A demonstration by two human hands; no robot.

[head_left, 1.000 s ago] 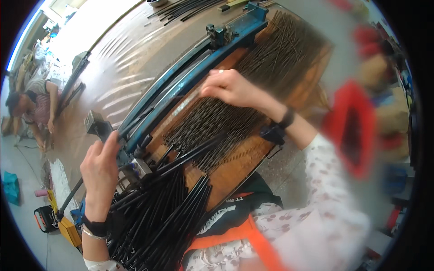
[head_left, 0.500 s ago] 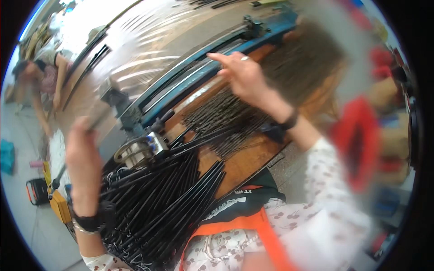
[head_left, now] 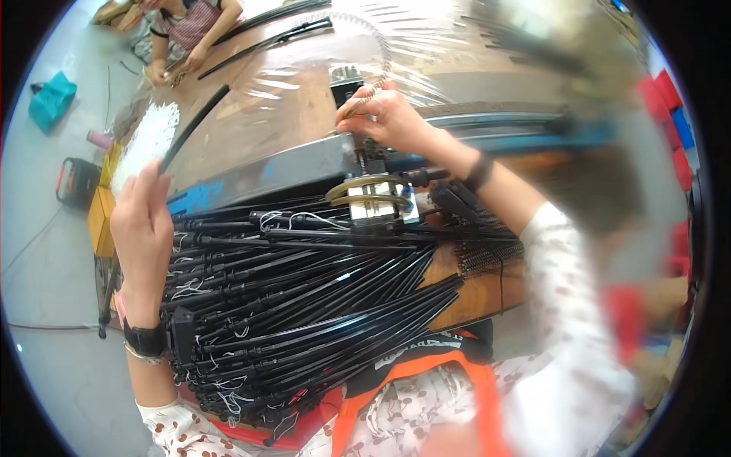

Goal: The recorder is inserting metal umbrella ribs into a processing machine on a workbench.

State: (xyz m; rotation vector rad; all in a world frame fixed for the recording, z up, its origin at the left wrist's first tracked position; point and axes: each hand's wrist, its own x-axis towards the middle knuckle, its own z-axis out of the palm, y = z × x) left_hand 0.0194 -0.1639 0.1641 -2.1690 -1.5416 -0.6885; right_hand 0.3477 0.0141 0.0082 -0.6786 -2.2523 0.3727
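My left hand [head_left: 143, 228] is closed round a slim black rod [head_left: 199, 122], which slants up to the right and also shows below the hand. My right hand [head_left: 388, 118] pinches a thin pale coiled tube [head_left: 387, 57], which arcs up and away over the table; whether it is a hose or a spring I cannot tell. Just below that hand stands a small metal clamp device [head_left: 377, 202] with yellowish tubing looped round it. A large heap of black rods [head_left: 304, 305] with white string loops lies in front of me, under and between my forearms.
A grey and blue metal beam [head_left: 266, 175] runs across the table behind the rods. Dark springs [head_left: 487, 255] lie at the right. White sticks [head_left: 148, 141] are bunched at the left. Another person's hand [head_left: 196, 57] works at the far left, near more black rods [head_left: 266, 46].
The view has swung left. My right hand has gone from a pointing, empty pose to pinching the coiled tube by the clamp device. My left hand still holds the black rod.
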